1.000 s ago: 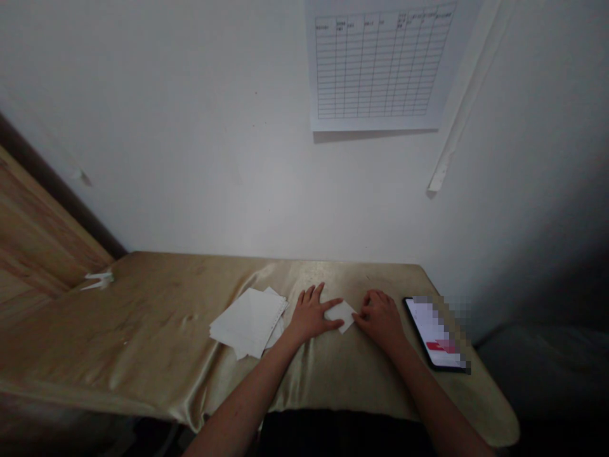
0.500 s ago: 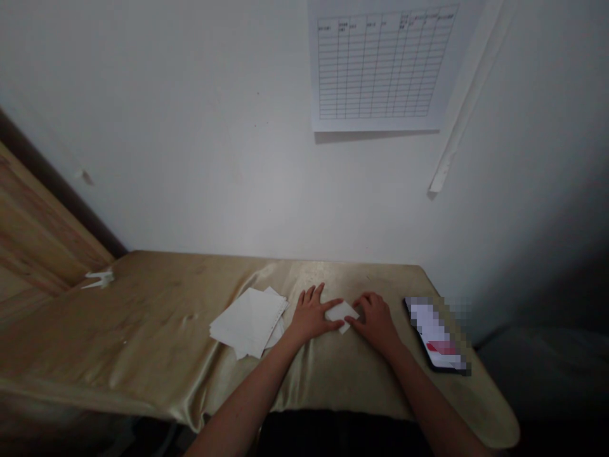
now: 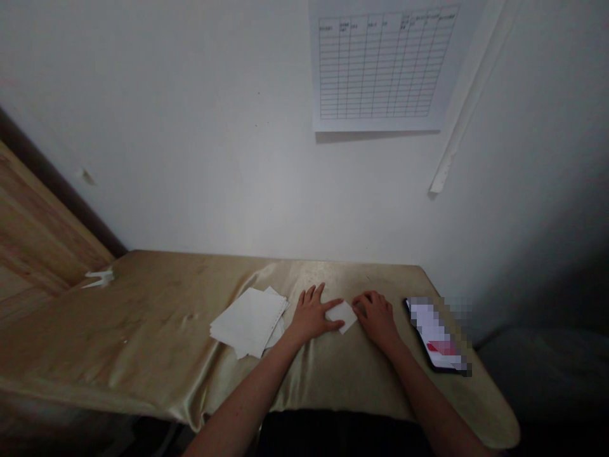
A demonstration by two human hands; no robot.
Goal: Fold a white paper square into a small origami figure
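Observation:
A small folded white paper lies on the table's gold satin cloth. My left hand rests flat on the paper's left side, fingers spread, thumb and index finger along its edges. My right hand sits at the paper's right edge with its fingers curled down, pressing on that edge. Both forearms reach in from below.
A stack of white sheets lies left of my left hand. A phone with a lit screen lies right of my right hand. A small folded white paper figure sits at the far left. A printed grid chart hangs on the wall.
My right hand slid a little left and back along the paper's right edge. My left hand stayed in place on the paper.

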